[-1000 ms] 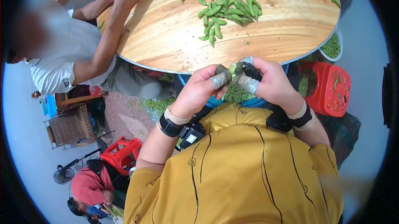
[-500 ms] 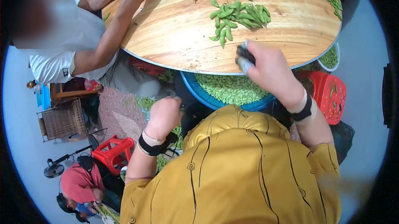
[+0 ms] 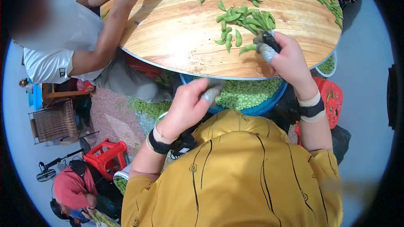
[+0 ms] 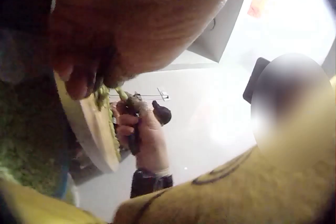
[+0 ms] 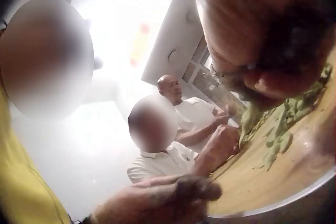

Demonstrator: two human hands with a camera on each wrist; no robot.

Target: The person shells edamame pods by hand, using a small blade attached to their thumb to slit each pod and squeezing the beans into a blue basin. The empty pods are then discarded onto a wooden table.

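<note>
My right hand [image 3: 290,56], with silvery tape on a digit and a black piece at its fingers, pinches a green edamame pod [image 3: 247,49] over the near edge of the wooden table [image 3: 168,29]. Just beyond it lies a pile of edamame pods [image 3: 242,15]. My left hand [image 3: 187,107] hovers in front of the table edge, at the left side of a blue basin [image 3: 281,98] of shelled beans [image 3: 248,92]. Its thumb is taped, its fingers are loosely bent, and nothing shows between them in the right wrist view.
At the left a person in a white shirt [image 3: 52,65] leans arms on the table. More pods [image 3: 326,0] lie along its right side. A red stool [image 3: 330,100] and a bowl of beans [image 3: 326,66] stand at the right. Another red stool [image 3: 105,155] is lower left.
My hands, together over the basin a second ago, have parted. The right reached out to the table and now has a pod; the left dropped leftward, then came back toward the basin.
</note>
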